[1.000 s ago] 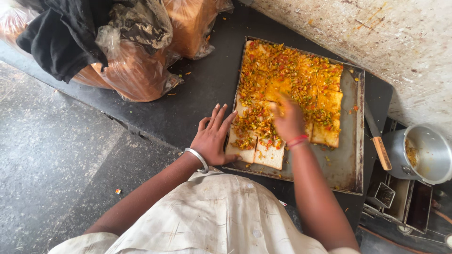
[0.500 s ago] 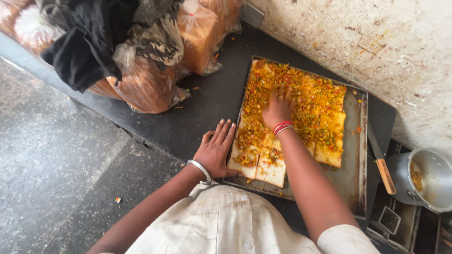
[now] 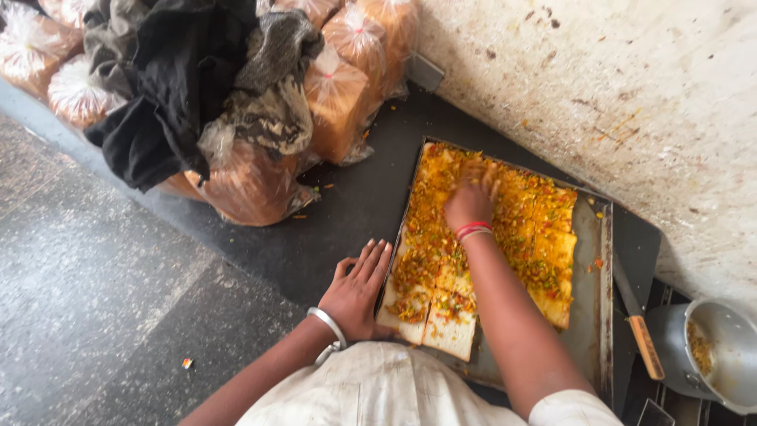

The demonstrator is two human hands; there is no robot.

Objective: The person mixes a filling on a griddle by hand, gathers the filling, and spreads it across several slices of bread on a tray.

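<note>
I see the right hand (image 3: 471, 203) flat, fingers spread, pressing on the topped bread slices (image 3: 505, 237) in the tray (image 3: 591, 315); its grip is apart, clamping nothing. The left hand (image 3: 359, 288) lies open on the tabletop (image 3: 347, 205), touching the tray's near-left edge. Bagged loaves (image 3: 339, 95) lie well apart; 1 pot (image 3: 721, 355) stands beside the tray.

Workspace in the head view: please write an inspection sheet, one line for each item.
Surface: dark counter, crumbs scattered.
Job's things: metal tray holding bread slices covered with orange-yellow chopped topping.
Clutter: bagged bread loaves, dark cloths on them.
Hands: left hand flat beside the tray's edge; right hand pressing on the topping.
Cables: nothing seen.
Surroundings: stained wall, steel pot, wooden handle.
</note>
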